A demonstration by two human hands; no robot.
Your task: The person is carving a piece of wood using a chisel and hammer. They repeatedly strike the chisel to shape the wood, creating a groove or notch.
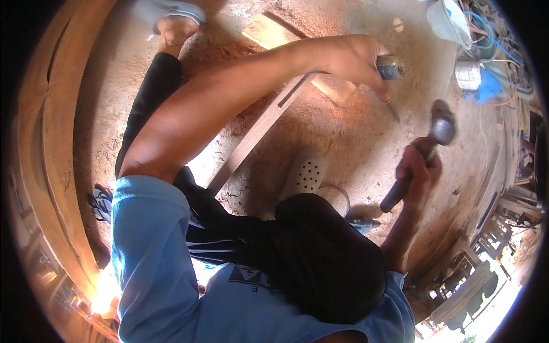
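Note:
My left hand (351,60) reaches across above the floor, its fingers closed round a chisel (391,67); the handle's butt end shows past the hand, and the thin blade points down toward the floor. To the right, my right hand (421,170) is wrapped round the dark handle of a hammer (442,127), whose metal head is raised and slightly blurred. A narrow wooden bar (251,140) runs diagonally beneath my left forearm. Near its far end a long slot is cut into its upper face. The chisel's blade is apart from the bar.
Wood chips and offcut boards (269,31) lie on the floor beyond the bar. A perforated clog (306,173) and a power tool (363,225) are near my knee. Long planks (63,143) line the left side. A bucket (449,23), a can (468,75) and hoses stand at far right.

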